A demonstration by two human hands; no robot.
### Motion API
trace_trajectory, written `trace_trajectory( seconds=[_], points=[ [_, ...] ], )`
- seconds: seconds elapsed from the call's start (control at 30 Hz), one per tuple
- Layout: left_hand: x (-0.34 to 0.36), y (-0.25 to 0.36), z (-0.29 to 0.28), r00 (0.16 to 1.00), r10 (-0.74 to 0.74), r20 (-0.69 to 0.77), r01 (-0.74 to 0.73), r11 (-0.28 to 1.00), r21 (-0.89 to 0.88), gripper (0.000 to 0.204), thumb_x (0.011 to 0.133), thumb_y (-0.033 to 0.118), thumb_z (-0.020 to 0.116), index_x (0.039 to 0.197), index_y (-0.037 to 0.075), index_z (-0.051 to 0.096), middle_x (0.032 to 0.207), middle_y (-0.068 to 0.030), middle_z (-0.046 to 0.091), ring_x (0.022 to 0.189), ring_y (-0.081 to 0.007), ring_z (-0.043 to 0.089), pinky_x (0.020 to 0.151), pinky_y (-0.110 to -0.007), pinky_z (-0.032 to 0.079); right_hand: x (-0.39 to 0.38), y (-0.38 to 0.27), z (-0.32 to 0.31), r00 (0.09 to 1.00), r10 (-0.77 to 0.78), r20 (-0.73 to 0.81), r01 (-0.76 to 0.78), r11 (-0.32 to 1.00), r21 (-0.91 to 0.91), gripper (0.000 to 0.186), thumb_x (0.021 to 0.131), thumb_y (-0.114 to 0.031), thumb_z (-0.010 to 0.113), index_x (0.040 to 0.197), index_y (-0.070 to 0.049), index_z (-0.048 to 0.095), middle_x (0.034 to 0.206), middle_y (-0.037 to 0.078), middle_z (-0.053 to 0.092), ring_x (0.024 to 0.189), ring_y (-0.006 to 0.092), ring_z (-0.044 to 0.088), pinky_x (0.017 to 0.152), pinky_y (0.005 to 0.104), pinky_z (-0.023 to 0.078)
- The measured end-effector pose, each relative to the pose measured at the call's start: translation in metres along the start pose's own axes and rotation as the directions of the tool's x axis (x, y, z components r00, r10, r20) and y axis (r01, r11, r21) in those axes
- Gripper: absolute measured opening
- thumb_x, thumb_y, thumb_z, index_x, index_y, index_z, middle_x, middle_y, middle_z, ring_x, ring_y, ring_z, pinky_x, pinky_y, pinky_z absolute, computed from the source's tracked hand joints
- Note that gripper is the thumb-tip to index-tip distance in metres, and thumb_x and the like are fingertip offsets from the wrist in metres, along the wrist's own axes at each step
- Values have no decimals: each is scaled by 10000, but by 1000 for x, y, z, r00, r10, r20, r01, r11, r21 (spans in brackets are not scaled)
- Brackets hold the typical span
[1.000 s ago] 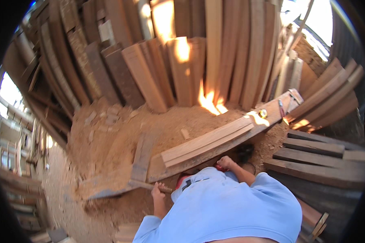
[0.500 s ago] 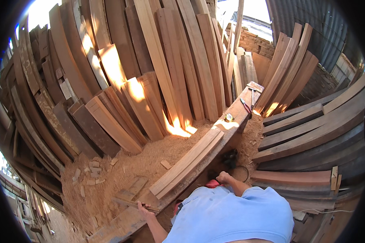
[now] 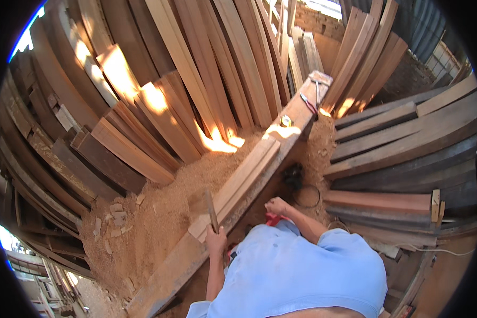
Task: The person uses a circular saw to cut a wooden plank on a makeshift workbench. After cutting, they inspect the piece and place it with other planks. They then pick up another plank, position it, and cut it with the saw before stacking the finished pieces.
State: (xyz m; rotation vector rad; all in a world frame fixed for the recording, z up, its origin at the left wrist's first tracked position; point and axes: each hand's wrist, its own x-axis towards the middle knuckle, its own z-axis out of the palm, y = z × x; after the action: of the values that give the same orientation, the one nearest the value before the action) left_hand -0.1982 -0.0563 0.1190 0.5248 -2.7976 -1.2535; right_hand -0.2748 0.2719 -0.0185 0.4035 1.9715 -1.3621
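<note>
I've got leaning boards [image 3: 238, 69] behind, then the beam [image 3: 177, 265], pale planks [image 3: 237, 183] lying along it. Wooden piece [image 3: 212, 212] is by the planks' near end, gripped in my left hand [image 3: 215, 241]; contact unclear. Right hand [image 3: 276, 205] looks curled, can't tell if holding anything. Step's probably positioning that piece; next move calls for steady left-hand alignment. Tape measure [image 3: 285, 121] farther up.
</note>
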Motion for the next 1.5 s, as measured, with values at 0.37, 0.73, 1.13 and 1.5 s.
trace_trajectory(
  seconds=[0.37, 0.73, 1.13, 1.5],
  points=[
    [1, 47, 73, 842, 167, 514, -354, 888, 292, 305, 879, 208, 718, 1061, 77, 512, 901, -266, 714, 842, -516, 697, 719, -589, 563, -17, -82, 33, 995, 82, 55, -99, 807, 582, 577, 984, -357, 742, 1379, 25, 567, 1262, 187, 666, 1049, 310, 681, 890, 511, 606],
    [66, 100, 168, 754, 416, 508, -588, 773, 240, 951, 748, 372, 861, 1531, 54, 425, 1526, -275, 444, 1417, -484, 406, 1116, -672, 309, 40, -48, -71, 974, 189, -121, -21, 615, 788, 397, 1001, -124, 707, 1368, -37, 587, 1206, 134, 705, 1046, 304, 713, 853, 536, 628],
    [171, 103, 221, 776, 283, 564, -547, 747, 378, 1073, 669, 422, 919, 1588, 241, 394, 1690, -360, 97, 1536, -622, 48, 1169, -787, 95, 127, -78, -97, 979, 187, -77, -51, 596, 801, 489, 976, -151, 743, 1381, 33, 540, 1296, 179, 658, 1142, 327, 680, 935, 552, 603],
    [173, 109, 223, 766, 355, 536, -573, 754, 320, 682, 719, 392, 896, 1364, 344, 679, 1694, -338, 134, 1531, -617, 61, 1150, -810, 75, 129, -72, -106, 988, 141, -64, -24, 547, 837, 448, 976, -142, 744, 1353, 37, 581, 1287, 169, 668, 1144, 304, 684, 953, 517, 606]
  ],
)
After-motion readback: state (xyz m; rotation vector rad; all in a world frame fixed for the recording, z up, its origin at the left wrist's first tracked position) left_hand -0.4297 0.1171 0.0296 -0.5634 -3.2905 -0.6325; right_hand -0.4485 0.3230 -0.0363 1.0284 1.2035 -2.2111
